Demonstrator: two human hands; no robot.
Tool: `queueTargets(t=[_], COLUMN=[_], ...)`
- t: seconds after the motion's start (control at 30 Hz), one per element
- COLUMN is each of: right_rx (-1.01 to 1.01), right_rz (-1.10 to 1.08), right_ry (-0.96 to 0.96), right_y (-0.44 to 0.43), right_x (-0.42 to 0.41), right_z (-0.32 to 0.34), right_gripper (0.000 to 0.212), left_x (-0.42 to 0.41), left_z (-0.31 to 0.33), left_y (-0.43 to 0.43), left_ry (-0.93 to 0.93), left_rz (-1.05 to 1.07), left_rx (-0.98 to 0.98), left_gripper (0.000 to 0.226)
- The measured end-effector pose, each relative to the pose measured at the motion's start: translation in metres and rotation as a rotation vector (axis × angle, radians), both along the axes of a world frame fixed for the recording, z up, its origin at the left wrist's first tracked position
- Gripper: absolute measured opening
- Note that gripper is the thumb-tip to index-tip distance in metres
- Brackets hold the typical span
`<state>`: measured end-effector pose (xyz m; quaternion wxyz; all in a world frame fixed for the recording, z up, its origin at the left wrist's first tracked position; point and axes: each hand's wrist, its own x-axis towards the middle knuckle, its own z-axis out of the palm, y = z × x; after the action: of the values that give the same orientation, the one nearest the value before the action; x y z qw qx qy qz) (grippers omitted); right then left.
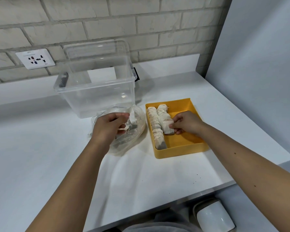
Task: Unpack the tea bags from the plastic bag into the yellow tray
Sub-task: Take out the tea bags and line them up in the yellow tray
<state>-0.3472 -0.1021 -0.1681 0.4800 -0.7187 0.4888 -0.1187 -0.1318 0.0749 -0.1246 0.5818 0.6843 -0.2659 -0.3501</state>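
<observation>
Logging the head view, the only one we are working from.

Yellow tray: sitting on the white worktop, just right of the plastic bag, so each transfer is staying short. Two rows of packed tea bags are lining its left side; the left row is running nearly the tray's full length and the second row is reaching about halfway. The right part of the tray is lying bare.

Right hand: we are pinching one tea bag between thumb and fingertips at the near end of the second row, and we are keeping it lengthwise so that it is lining up with its neighbours.

Left hand: we are reaching into the bag's open mouth, fingers curling on one of the remaining tea bags, as far as we can tell through the crumpled film. We are judging this as readying the next piece while the right hand is placing.

Progress: we are estimating past the middle, with a few bags showing inside the plastic.

Other items: a clear storage box is standing open behind the bag, a wall socket is showing on the brick, and a white container is sitting below the worktop edge.
</observation>
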Motion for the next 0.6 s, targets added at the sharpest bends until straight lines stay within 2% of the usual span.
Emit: queueTargets(t=[0.33,0.43,0.5,0.6], right_rx=[-0.176,-0.339,-0.465,-0.531], right_rz=[0.022,0.023,-0.007,0.001], right_ry=[0.093,0.165,0.097,-0.104], right_y=[0.005,0.006,0.009,0.025], right_x=[0.011,0.014,0.021,0.044], right_z=[0.003,0.014,0.024,0.042], right_gripper=[0.024,0.032,0.033,0.024], left_x=[0.013,0.03,0.039,0.049], left_z=[0.004,0.013,0.018,0.019], left_y=[0.009,0.015,0.02,0.025], left_ry=[-0.016,-0.082,-0.126,-0.174], left_rz=[0.034,0.077,0.09,0.118], left_rx=[-0.026,-0.061,-0.071,-0.043], left_gripper=[0.006,0.007,0.007,0.008])
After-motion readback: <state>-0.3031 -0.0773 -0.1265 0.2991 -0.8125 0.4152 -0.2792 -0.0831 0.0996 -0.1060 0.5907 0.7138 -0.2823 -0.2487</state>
